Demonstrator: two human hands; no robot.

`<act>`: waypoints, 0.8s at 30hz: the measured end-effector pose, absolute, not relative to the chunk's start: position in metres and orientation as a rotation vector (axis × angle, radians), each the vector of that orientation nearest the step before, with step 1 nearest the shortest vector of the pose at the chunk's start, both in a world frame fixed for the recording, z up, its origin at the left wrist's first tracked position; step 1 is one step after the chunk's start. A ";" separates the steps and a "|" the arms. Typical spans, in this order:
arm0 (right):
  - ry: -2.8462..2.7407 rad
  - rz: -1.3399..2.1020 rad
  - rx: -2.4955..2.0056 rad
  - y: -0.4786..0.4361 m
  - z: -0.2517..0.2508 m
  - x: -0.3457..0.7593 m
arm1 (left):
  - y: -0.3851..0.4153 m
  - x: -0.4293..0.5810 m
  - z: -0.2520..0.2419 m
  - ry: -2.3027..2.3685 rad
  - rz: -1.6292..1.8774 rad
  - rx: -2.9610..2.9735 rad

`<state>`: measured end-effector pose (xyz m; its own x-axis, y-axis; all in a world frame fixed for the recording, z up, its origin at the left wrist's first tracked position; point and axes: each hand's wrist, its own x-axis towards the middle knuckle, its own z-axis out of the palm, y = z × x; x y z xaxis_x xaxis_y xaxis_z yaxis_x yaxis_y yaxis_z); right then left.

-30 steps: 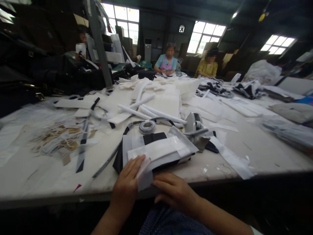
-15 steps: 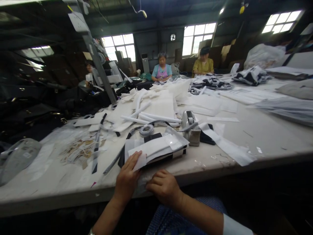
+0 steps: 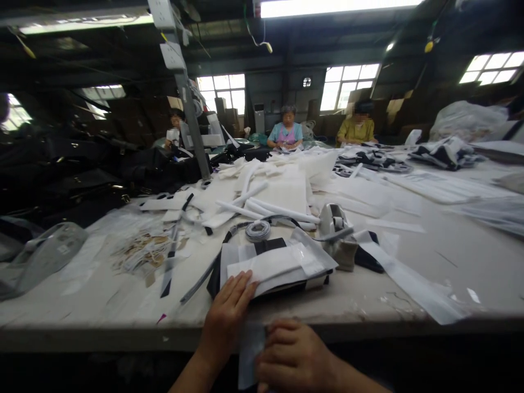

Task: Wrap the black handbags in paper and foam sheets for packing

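My left hand (image 3: 229, 308) lies with fingers stretched on the near left corner of a white padding sheet (image 3: 266, 262). That sheet rests on a flat black bag (image 3: 317, 282) at the table's front edge. In front of the edge, my right hand (image 3: 297, 355) is closed around a translucent whitish strip (image 3: 249, 355), which hangs down beside the left wrist. A grey strap (image 3: 200, 283) curves round the bag's left side. Behind the bag sits a coiled grey strap (image 3: 257, 231). To its right stands a silvery tape dispenser (image 3: 338, 234).
White foam sheets and rolled tubes (image 3: 282, 210) are heaped beyond the bag. Thin scraps (image 3: 141, 254) lie to the left, near a clear plastic piece (image 3: 61, 251). A long white strip (image 3: 413, 281) overhangs at right. Black bags (image 3: 77, 169) pile up far left; several people sit across the table.
The view has tilted up and turned left. My right hand has moved lower, off the table edge, now with the translucent strip in its grip. My left hand stays on the padding sheet.
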<state>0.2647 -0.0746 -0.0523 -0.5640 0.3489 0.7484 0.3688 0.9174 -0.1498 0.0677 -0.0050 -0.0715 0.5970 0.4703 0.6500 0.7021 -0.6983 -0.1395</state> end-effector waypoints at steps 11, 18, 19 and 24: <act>-2.676 0.343 -1.396 0.123 0.010 0.268 | 0.001 0.076 -0.089 -0.906 -1.139 -2.289; -2.940 0.553 -1.356 0.157 0.019 0.243 | 0.011 0.072 -0.092 -0.741 -1.138 -2.198; -2.949 0.579 -1.352 0.159 0.020 0.241 | 0.011 0.070 -0.090 -0.725 -1.068 -2.222; -2.951 0.713 -1.330 0.174 0.013 0.224 | 0.012 0.063 -0.087 -0.709 -0.912 -2.287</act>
